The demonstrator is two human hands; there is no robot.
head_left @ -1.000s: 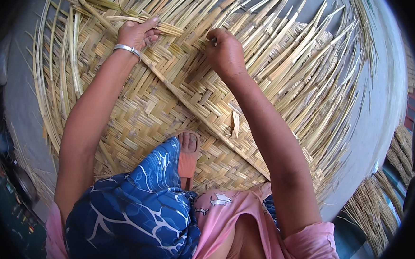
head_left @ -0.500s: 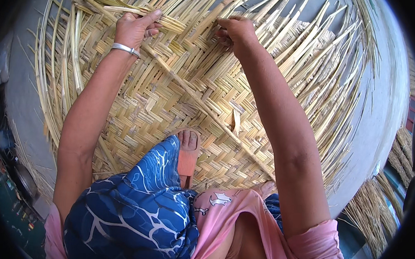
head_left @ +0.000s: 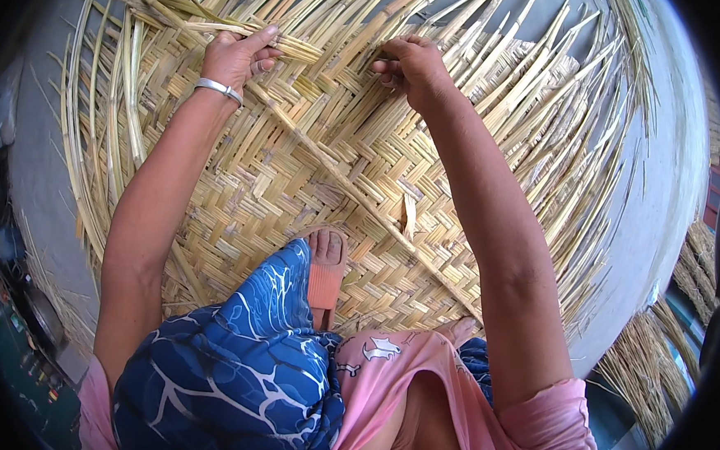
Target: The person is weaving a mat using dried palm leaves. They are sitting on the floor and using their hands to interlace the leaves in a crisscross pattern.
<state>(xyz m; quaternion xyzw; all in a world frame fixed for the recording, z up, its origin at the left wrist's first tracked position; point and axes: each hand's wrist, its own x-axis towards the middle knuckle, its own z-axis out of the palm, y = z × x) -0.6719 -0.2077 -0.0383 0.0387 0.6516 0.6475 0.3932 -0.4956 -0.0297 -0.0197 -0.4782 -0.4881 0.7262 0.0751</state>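
A woven mat [head_left: 296,188] of pale split stalks spreads under me in a herringbone pattern. At its far left, my left hand [head_left: 237,57] is closed around a small bundle of flat strips [head_left: 298,48], thumb on top. My right hand [head_left: 415,67] is at the mat's far middle with fingers curled down at the weave; what they hold, if anything, is hidden. Loose strip ends [head_left: 372,19] fan out past both hands. A long thin stalk [head_left: 338,172] lies slantwise across the mat, from near my left hand toward my right foot.
My sandalled foot [head_left: 325,260] rests on the mat. A torn bit of husk [head_left: 409,216] lies on the weave. Grey floor [head_left: 665,161] surrounds the mat. Bundles of dry stalks [head_left: 648,366] lie at the right, and dark clutter [head_left: 37,312] stands at the left.
My right hand has shifted very slightly, its fingers a little more bent. The left hand stays on the strips with hardly any movement.
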